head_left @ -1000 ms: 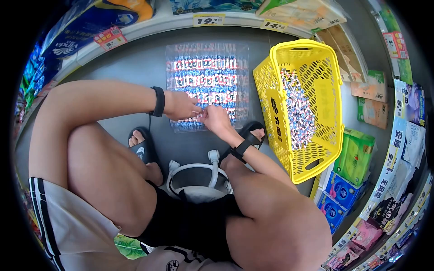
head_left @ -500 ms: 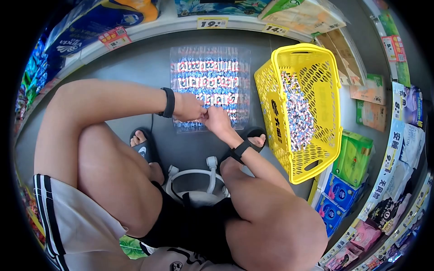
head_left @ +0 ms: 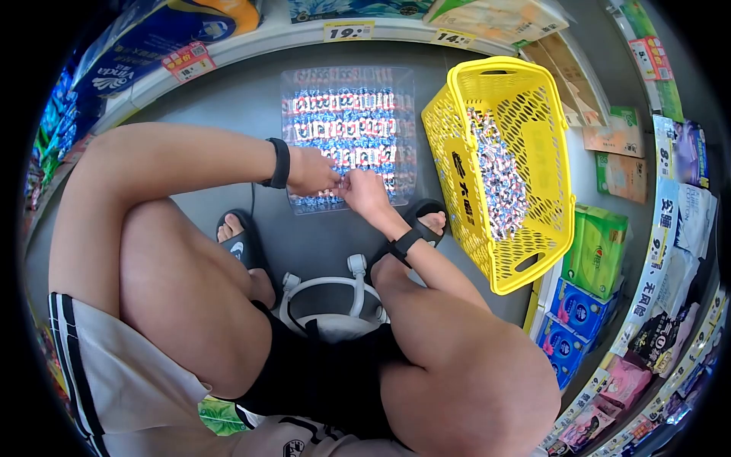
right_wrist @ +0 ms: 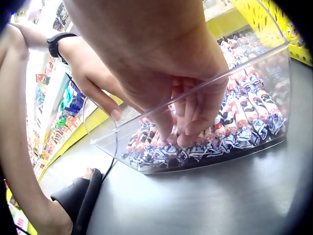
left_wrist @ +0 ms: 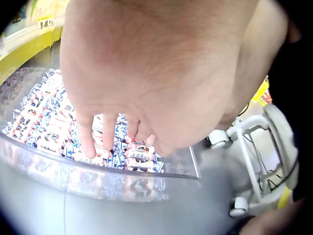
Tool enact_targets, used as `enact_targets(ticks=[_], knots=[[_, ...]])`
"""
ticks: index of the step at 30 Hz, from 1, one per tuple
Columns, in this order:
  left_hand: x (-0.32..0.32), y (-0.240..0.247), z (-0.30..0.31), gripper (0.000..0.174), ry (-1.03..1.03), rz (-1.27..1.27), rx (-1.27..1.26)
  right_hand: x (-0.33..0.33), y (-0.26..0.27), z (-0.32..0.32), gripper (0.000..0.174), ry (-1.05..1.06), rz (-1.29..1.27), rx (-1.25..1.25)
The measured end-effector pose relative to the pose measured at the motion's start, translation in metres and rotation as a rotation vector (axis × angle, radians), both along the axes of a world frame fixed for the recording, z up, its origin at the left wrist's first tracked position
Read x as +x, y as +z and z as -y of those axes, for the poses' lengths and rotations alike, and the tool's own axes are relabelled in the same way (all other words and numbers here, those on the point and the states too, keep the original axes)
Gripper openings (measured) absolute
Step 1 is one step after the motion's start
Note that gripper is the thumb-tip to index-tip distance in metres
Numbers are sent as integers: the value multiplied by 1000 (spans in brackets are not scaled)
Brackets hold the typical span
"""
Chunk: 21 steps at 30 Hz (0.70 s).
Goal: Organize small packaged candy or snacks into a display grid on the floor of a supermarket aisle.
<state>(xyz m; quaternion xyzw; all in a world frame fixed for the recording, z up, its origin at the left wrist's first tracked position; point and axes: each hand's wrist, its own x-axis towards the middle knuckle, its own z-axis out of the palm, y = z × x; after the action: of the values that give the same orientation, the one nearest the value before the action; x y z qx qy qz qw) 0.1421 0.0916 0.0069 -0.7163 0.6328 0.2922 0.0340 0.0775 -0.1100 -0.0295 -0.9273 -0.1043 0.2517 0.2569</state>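
Observation:
A clear box [head_left: 405,196] on the floor holds rows of wrapped candies [head_left: 346,128] in blue, white and red. Over its near part, the left hand [head_left: 311,170] meets the right hand [head_left: 365,193] at the fingertips. In the left wrist view, the left hand [left_wrist: 146,73] has straight fingers spread down on the candies [left_wrist: 49,132]; its thumb side touches the row. The right hand [right_wrist: 176,68] pinches a candy end low inside the box wall in the right wrist view, the piece mostly hidden by fingers.
A yellow basket [head_left: 562,198] of loose wrapped candies stands right of the box. Shelves with packaged tissues [head_left: 595,250] curve around the back and right. Sandalled feet [head_left: 242,242] and a white wheeled stool [head_left: 324,295] are on the near side.
The camera view has shifted slightly. The left hand has come closer to the right fingertips than a second ago; both hands stay over the near part of the box.

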Motion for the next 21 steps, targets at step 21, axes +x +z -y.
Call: enact_targets(ticks=[21], knots=[[14, 17, 1, 43, 42, -80, 98, 4, -18, 9, 12, 9, -157, 34]])
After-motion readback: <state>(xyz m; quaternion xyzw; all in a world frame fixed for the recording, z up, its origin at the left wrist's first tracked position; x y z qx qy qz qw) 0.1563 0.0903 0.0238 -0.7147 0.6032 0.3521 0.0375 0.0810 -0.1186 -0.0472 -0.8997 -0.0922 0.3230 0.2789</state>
